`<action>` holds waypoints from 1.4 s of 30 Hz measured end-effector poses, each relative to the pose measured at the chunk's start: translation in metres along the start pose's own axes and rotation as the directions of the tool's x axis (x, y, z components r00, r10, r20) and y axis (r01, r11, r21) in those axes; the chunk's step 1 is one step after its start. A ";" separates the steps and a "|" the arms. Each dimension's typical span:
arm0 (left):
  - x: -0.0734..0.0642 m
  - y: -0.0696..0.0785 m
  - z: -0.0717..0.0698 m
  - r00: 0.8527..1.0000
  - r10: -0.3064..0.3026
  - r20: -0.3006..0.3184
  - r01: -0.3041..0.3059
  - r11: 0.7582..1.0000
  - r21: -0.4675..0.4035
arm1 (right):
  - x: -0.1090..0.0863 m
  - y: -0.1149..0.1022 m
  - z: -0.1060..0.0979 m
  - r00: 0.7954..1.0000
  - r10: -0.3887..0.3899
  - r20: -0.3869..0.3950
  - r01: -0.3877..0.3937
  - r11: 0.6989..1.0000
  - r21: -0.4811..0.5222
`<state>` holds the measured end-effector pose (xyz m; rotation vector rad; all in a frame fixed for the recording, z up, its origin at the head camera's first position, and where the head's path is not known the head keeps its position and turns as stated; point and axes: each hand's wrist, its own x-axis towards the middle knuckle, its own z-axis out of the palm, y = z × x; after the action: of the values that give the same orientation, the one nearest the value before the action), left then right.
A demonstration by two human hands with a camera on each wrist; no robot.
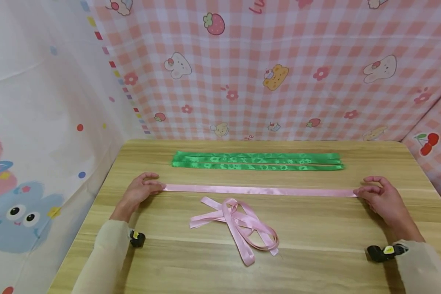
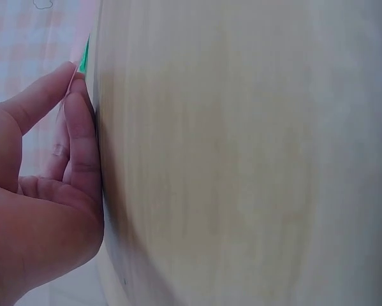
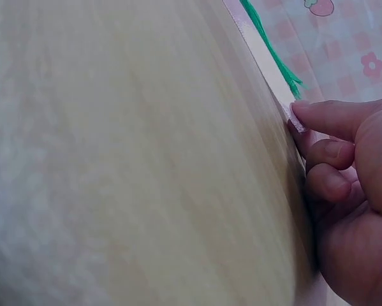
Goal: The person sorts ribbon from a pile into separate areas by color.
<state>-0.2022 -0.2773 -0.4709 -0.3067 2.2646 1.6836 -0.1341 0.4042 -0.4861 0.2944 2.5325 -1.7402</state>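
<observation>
Head view: left hand (image 1: 140, 191) at nine o'clock and right hand (image 1: 386, 201) at three pinch a pink ribbon (image 1: 259, 190), green ribbons (image 1: 257, 160) at twelve.

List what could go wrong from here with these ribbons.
The left hand and right hand pinch the held ribbon by its ends, so either end might slip free.
The loose pink pile crosses over itself; tugging at it could tangle it.
The green strips lie just beyond the held ribbon, so a stray finger might knock them askew.
</observation>
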 end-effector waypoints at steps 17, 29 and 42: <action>-0.011 0.012 0.010 0.992 0.074 -0.106 -0.051 0.977 0.208 | -0.007 -0.003 0.010 0.994 -0.032 -0.100 0.017 0.988 -0.156; -0.042 0.047 0.060 0.924 0.380 0.027 -0.368 0.871 0.326 | -0.038 -0.062 0.085 0.909 -0.415 0.030 0.407 0.874 -0.264; -0.053 0.061 0.134 0.791 0.424 0.440 -0.560 0.792 0.243 | -0.061 -0.110 0.194 0.810 -0.419 0.411 0.489 0.869 -0.077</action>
<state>-0.1592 -0.1320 -0.4331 0.7060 2.4141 1.3200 -0.1069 0.1786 -0.4466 -0.6606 2.5591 -1.4691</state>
